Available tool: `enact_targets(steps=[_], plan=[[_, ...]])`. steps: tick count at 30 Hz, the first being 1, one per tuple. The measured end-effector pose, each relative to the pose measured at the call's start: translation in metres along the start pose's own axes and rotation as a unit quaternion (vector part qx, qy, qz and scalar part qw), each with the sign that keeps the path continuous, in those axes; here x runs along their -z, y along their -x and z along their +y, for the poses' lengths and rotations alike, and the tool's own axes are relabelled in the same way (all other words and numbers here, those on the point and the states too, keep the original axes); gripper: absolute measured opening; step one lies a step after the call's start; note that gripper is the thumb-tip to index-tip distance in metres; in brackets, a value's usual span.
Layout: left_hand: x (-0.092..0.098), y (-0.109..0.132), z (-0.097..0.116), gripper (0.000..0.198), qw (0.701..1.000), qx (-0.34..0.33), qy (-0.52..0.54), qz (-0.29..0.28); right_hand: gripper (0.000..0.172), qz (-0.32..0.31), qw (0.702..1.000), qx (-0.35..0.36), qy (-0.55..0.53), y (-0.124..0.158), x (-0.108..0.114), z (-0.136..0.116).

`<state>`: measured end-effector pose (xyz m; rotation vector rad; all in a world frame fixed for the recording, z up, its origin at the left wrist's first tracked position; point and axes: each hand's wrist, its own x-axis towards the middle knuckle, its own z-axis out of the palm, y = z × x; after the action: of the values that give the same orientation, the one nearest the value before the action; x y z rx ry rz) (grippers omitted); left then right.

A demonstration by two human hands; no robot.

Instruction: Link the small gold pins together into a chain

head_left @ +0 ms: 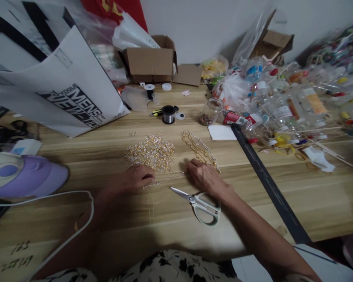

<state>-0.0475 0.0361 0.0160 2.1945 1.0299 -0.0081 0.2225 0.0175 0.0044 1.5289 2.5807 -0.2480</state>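
Observation:
A thin beaded chain (169, 179) lies stretched across the wooden table between my two hands. My left hand (139, 176) is closed at the chain's left part, its fingertips pressed together. At the other end, my right hand (201, 174) has its fingers curled over the chain, pinching it near the table. Just beyond my left hand is a loose pile of small gold and silver pieces (151, 152). Several finished-looking gold chains (200, 147) lie above my right hand. White-handled scissors (198, 205) rest below the chain, partly under my right wrist.
A spool of wire (168, 114) stands behind the pile, beside a yellow cutter (156, 113). On the right, a dark strip (264, 180) crosses the table near many plastic bottles (285, 105). A large white paper bag (64, 82) and a purple object (32, 174) stand left. A white cable (91, 207) loops over my left forearm.

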Motion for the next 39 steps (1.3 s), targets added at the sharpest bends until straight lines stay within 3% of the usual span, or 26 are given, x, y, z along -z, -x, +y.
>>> enact_targets(steps=[13, 18, 22, 39], plan=[[0.014, 0.015, -0.022, 0.014, 1.000, 0.017, 0.016, -0.010, 0.021, 0.006, 1.000, 0.004, -0.011, -0.001, -0.002, 0.003], [0.018, 0.020, -0.011, 0.008, 0.998, 0.027, -0.019, -0.051, 0.021, 0.028, 1.000, 0.013, -0.007, 0.000, -0.003, 0.002], [0.019, 0.022, -0.003, 0.008, 0.996, 0.067, -0.051, -0.033, 0.022, 0.027, 1.000, 0.010, -0.008, -0.001, -0.004, 0.004], [0.020, 0.024, -0.006, 0.012, 0.995, 0.082, -0.037, -0.033, 0.021, 0.034, 0.999, 0.004, -0.011, -0.002, -0.007, 0.004]])
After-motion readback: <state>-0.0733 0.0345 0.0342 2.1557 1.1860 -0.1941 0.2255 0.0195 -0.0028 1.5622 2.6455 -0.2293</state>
